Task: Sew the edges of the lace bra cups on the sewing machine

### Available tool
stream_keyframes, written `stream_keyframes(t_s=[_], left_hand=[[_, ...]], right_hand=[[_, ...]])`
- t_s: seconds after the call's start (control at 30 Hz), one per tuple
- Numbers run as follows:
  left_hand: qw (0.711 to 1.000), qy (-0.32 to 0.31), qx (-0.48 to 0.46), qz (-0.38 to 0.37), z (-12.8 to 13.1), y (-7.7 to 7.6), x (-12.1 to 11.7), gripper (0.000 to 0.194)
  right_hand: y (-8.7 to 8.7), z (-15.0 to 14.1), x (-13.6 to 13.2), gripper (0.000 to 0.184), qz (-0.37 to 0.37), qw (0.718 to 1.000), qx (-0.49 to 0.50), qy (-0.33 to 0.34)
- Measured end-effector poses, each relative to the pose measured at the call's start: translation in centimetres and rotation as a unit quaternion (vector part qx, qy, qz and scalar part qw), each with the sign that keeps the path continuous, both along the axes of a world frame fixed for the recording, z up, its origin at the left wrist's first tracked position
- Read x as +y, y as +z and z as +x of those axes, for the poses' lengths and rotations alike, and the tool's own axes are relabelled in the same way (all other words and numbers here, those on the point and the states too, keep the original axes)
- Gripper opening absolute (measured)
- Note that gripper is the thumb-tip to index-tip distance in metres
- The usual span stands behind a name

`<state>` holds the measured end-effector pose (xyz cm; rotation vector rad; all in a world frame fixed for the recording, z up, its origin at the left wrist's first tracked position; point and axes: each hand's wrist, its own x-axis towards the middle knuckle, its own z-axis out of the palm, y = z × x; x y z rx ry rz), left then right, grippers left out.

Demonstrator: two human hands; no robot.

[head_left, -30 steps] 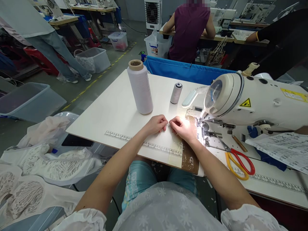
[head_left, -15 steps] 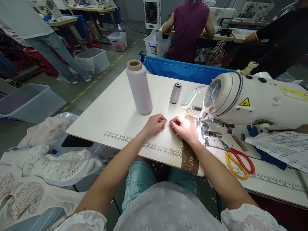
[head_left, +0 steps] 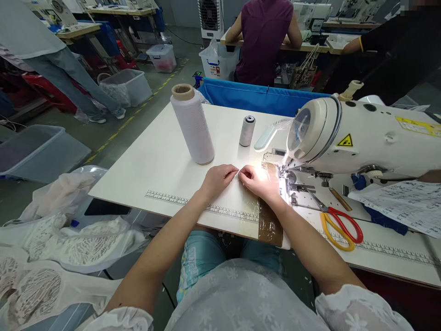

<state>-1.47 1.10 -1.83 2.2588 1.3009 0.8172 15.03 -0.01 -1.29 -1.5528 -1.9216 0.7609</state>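
My left hand (head_left: 217, 178) and my right hand (head_left: 257, 181) rest on the white sewing table (head_left: 161, 156), fingertips nearly meeting. Both are closed in a pinch on something tiny and pale between them, too small to name. They lie just left of the needle area (head_left: 287, 177) of the white sewing machine (head_left: 358, 138), under its bright lamp. A printed ruler strip (head_left: 203, 208) runs along the table edge below my hands. A large white thread cone (head_left: 193, 124) stands just beyond my left hand, with a small grey spool (head_left: 246, 131) behind.
Red and yellow scissors (head_left: 339, 223) lie right of the needle plate, printed paper (head_left: 399, 204) beyond. White lace fabric (head_left: 51, 239) is heaped at lower left. A blue bin (head_left: 255, 96) sits behind the table. Other people work at benches behind; plastic tubs stand on the floor.
My hands have stayed pinched together at the same spot on the table. The view has shifted slightly, nothing else moved.
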Motion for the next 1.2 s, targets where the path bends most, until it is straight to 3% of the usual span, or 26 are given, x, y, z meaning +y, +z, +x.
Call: stream_keyframes(t_s=[0.4,0.6,0.9,1.2], left_hand=[[1.000,0.000,-0.001,0.001,0.0,-0.4,0.2,0.017],[0.997,0.014,-0.045,-0.058,-0.4,-0.2,0.3,0.020],[0.992,0.038,-0.034,-0.112,-0.5,0.5,0.2,0.015],[0.988,0.046,-0.068,-0.133,0.0,0.1,0.4,0.016]], right_hand=[[-0.3,0.0,0.3,0.017,-0.011,1.000,-0.024,0.008],[-0.1,0.0,0.2,0.014,-0.007,1.000,-0.021,0.005],[-0.5,0.1,0.1,0.013,0.007,1.000,0.021,-0.009],[-0.7,0.1,0.1,0.017,0.001,0.997,0.082,-0.018]])
